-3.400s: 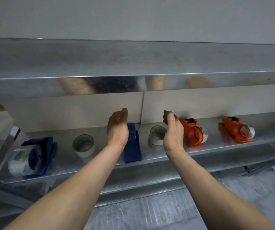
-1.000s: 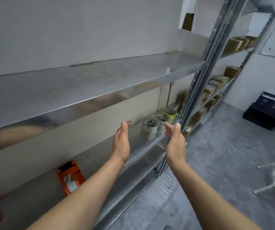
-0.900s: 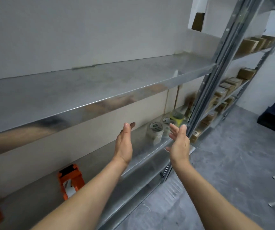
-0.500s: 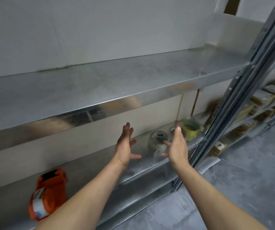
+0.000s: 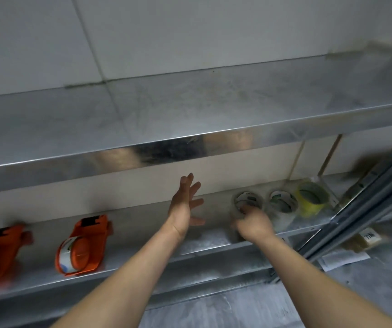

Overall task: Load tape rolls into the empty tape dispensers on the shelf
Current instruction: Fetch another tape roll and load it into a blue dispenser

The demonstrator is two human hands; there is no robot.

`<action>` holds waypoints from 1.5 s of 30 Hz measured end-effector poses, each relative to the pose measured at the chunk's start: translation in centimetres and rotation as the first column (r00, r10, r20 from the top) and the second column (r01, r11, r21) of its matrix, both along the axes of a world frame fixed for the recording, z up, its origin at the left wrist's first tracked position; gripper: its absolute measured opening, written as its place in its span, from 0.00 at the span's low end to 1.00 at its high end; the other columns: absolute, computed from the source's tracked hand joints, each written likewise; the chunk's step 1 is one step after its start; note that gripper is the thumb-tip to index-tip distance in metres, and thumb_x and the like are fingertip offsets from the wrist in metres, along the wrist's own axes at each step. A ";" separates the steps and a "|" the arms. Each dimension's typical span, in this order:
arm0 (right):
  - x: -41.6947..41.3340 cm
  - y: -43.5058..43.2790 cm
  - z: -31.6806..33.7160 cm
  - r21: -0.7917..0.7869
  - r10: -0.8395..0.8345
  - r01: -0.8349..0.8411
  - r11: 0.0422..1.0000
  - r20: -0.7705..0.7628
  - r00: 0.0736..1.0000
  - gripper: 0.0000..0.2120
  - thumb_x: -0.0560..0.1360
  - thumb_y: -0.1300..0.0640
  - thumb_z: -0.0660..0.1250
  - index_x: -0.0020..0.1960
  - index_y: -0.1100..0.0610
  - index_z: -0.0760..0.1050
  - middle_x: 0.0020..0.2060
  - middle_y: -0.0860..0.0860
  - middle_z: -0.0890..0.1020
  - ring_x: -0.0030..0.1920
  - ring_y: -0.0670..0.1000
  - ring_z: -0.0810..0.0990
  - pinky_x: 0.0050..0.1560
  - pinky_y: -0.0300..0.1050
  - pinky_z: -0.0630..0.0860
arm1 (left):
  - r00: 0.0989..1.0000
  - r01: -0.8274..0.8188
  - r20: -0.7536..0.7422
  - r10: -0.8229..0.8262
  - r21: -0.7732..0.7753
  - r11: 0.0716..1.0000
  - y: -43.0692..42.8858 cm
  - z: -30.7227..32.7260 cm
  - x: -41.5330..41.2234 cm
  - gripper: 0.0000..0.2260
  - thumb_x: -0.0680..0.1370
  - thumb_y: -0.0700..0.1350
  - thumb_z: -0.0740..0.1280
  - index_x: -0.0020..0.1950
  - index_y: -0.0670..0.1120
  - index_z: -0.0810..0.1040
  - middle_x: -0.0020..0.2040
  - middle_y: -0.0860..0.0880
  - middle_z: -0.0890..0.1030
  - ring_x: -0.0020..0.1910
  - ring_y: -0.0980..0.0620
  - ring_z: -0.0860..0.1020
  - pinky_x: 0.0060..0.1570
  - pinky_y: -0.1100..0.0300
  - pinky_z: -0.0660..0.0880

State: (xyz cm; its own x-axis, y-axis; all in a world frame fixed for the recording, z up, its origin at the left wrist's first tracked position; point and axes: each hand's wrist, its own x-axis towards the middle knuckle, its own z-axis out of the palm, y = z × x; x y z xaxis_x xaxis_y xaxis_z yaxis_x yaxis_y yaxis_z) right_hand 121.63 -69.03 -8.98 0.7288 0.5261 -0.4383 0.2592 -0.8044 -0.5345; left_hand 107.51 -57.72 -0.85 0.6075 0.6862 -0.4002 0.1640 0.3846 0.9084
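Nothing reads clearly: print inside the tape rolls (image 5: 283, 204) and on a box label (image 5: 369, 237) is blurred.

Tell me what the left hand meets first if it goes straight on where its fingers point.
Likely the pale back panel behind the lower shelf, just under the upper shelf's lip; nothing lies between it and the left hand, though depth is unclear.

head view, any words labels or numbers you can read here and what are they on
No text reads clearly here.
Left clear tape roll, core label: print too blurred to read.
Middle clear tape roll, core label: too blurred.
Loaded roll in the orange dispenser: print too blurred.
White tag on the brown box: dark marks, unreadable.
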 end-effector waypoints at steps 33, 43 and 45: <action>-13.6 8.1 10.5 0.712 0.251 0.149 0.686 -0.423 0.871 0.03 0.73 0.61 0.72 0.41 0.60 0.82 0.34 0.55 0.82 0.33 0.48 0.78 0.32 0.38 0.72 | 0.939 -0.342 0.067 0.336 0.112 0.933 1.8 1.8 -11.0 0.04 0.74 0.47 0.72 0.45 0.48 0.83 0.40 0.46 0.86 0.44 0.44 0.83 0.38 0.54 0.76; -27.4 10.9 12.1 0.727 0.340 0.131 0.674 -0.462 0.819 0.12 0.77 0.55 0.70 0.36 0.55 0.77 0.31 0.54 0.81 0.32 0.51 0.78 0.32 0.37 0.72 | 0.866 -0.487 0.124 0.484 -0.008 0.873 3.3 3.1 -23.6 0.18 0.78 0.57 0.65 0.51 0.43 0.83 0.40 0.44 0.84 0.36 0.46 0.82 0.36 0.55 0.75; -30.4 11.3 12.1 0.736 0.337 0.111 0.668 -0.432 0.837 0.12 0.74 0.60 0.72 0.33 0.54 0.75 0.32 0.57 0.77 0.35 0.52 0.74 0.36 0.42 0.70 | 0.856 -0.503 0.146 0.496 0.011 0.864 3.2 3.5 -26.5 0.14 0.78 0.51 0.67 0.50 0.41 0.83 0.39 0.43 0.83 0.36 0.45 0.81 0.39 0.52 0.75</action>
State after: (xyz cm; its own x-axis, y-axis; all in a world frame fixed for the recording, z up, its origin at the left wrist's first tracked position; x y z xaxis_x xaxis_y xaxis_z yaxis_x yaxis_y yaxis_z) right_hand 91.27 -57.72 3.12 0.4331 0.8877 -0.1562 -0.1593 -0.0952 -0.9826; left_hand 81.01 -54.56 2.61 0.2232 0.9275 -0.2999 -0.1625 0.3387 0.9268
